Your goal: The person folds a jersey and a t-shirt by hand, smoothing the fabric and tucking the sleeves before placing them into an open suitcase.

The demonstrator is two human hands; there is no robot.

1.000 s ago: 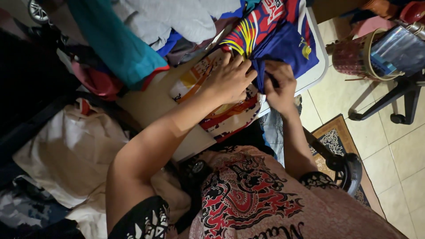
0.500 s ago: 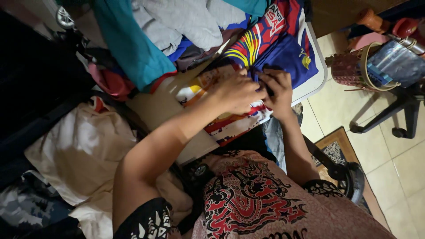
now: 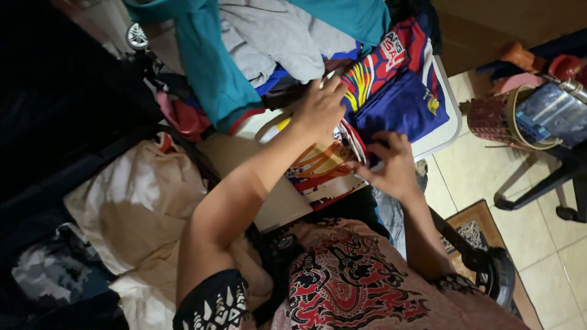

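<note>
While the left hand point(image 3: 318, 110) lies flat, fingers spread, on a folded blue and red jersey point(image 3: 397, 101) on the white counter point(image 3: 449, 125), the right hand point(image 3: 391, 164) pinches its lower edge; unfolded clothes point(image 3: 269, 43) remain heaped behind.

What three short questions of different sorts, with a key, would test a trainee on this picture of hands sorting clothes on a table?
1. True or false: the left hand rests flat on the floor.
2. Which hand grips the near edge of the blue jersey? A left, B right.
3. Fill in: the grey garment lies on the ___ of clothes.

Key: 1 false, it presses on the clothes on the white table. 2 B, the right hand. 3 pile.
</note>
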